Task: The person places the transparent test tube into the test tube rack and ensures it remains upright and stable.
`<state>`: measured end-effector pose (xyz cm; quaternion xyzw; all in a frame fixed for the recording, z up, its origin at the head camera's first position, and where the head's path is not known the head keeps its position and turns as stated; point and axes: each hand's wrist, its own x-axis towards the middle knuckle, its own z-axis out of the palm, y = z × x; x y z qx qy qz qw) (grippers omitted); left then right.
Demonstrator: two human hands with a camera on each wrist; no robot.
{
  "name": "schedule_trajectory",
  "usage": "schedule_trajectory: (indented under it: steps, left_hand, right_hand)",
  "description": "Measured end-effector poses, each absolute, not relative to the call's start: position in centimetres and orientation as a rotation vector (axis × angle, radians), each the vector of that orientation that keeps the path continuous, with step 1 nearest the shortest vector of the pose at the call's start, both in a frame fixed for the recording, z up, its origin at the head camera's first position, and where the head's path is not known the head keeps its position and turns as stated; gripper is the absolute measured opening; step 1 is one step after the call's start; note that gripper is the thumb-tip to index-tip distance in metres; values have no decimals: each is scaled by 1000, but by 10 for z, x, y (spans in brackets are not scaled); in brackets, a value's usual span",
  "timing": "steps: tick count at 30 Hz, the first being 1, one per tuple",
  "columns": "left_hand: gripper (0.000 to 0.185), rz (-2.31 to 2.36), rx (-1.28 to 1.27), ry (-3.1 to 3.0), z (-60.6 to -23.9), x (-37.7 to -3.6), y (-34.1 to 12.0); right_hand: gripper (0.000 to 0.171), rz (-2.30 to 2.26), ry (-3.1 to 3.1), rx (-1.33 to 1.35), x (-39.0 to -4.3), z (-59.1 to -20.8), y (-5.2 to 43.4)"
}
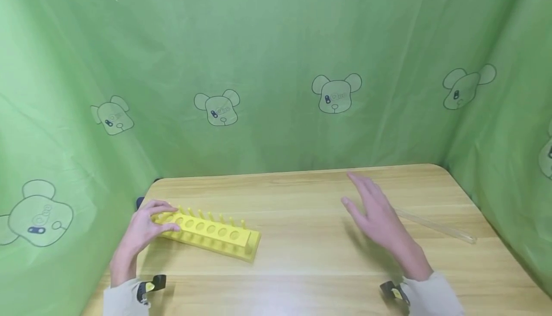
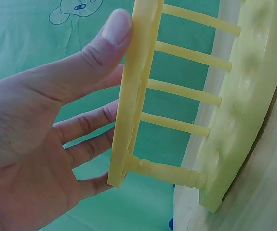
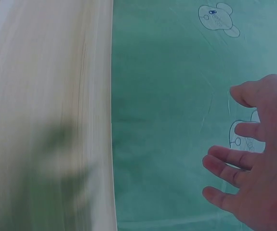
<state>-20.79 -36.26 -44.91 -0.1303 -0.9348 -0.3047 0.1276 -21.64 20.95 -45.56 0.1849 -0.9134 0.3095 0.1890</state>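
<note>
The left hand is gripping the near-left end of the yellow plastic test tube rack, thumb and fingers clamping its top plate, while the rack is lying on the light wooden table. The right hand is hovering with fingers spread, holding nothing, just beside a clear glass tube on the table.

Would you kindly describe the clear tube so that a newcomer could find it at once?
Start at the wooden table and go to its right side, beyond the right hand. There the clear tube lies flat, alone. Unlike the yellow rack the left hand grips, it is transparent and slender.
</note>
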Motion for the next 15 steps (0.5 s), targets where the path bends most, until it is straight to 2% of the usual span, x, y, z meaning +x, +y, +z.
schedule_trajectory:
  steps: [15]
  left_hand:
    - [53, -882, -352, -2776, -448, -208, -364]
  right_hand:
    - [64, 873, -2582, 594, -211, -461, 188]
